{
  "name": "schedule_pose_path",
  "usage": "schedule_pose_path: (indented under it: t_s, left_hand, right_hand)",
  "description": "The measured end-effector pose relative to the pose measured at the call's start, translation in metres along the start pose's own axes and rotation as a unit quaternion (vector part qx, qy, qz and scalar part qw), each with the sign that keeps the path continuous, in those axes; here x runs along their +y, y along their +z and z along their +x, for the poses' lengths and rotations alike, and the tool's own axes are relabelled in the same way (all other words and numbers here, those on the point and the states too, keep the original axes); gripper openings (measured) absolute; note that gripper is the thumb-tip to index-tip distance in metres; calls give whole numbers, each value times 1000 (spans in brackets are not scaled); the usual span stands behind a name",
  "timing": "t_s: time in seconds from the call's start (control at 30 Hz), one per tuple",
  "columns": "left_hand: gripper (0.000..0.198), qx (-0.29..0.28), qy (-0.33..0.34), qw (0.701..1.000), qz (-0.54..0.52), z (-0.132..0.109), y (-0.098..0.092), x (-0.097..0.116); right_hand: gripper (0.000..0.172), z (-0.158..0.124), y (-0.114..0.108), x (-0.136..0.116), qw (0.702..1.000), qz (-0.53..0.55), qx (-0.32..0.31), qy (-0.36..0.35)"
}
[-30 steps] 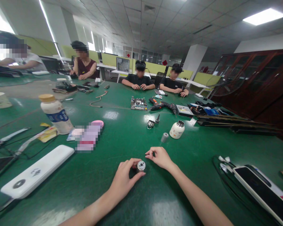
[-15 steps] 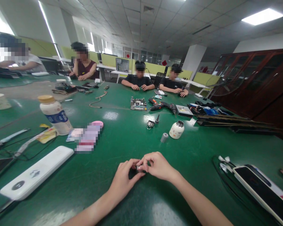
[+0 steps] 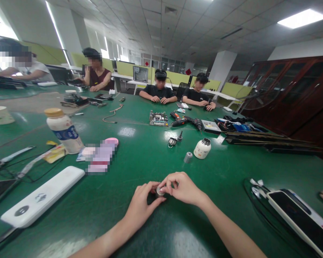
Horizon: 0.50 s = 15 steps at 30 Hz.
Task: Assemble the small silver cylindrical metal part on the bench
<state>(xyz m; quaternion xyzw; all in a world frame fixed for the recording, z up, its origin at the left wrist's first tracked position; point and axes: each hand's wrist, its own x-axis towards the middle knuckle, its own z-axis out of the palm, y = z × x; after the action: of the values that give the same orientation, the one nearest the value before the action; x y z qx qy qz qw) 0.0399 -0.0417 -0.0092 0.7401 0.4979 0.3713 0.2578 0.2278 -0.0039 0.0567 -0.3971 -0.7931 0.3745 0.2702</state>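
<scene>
Low in the middle of the head view, my left hand (image 3: 144,199) curls its thumb and fingers around a small round silvery metal part (image 3: 159,192). My right hand (image 3: 181,188) reaches in from the right, thumb and fingertips pinched at the top of this part. Fingers cover much of it, so its exact kind is unclear. Beyond the hands stand a short grey metal cylinder (image 3: 188,157) and a cream flask (image 3: 202,149) with a bare metal mouth. Farther off lie a small metal cup-like piece with a ring (image 3: 172,142) and a dark pointed piece (image 3: 180,135).
A white power strip (image 3: 43,197) and a capped bottle (image 3: 63,130) stand left, near a pink-purple packet (image 3: 102,156). A black-screened device (image 3: 298,215) with cables lies right. Farther back are a circuit board (image 3: 158,118), power drills (image 3: 187,122) and several seated people.
My right fingertips have risen slightly off to the right, and more of the part's round silvery face shows. My left hand keeps its place around it.
</scene>
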Motion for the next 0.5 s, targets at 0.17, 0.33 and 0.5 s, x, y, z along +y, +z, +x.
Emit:
schedule_pose_path:
  t_s: [0.17, 0.33, 0.5]
  left_hand:
    - [30, -6, -3, 1000, -1, 0, 0, 1]
    - [31, -5, -4, 1000, 0, 0, 0, 0]
    - [33, 3, -5, 1000, 2, 0, 1, -2]
  right_hand:
    - [30, -1, 0, 1, 999, -44, 11, -19]
    - [29, 0, 4, 4, 997, -71, 6, -4]
    - [25, 2, 2, -3, 988, -144, 51, -5]
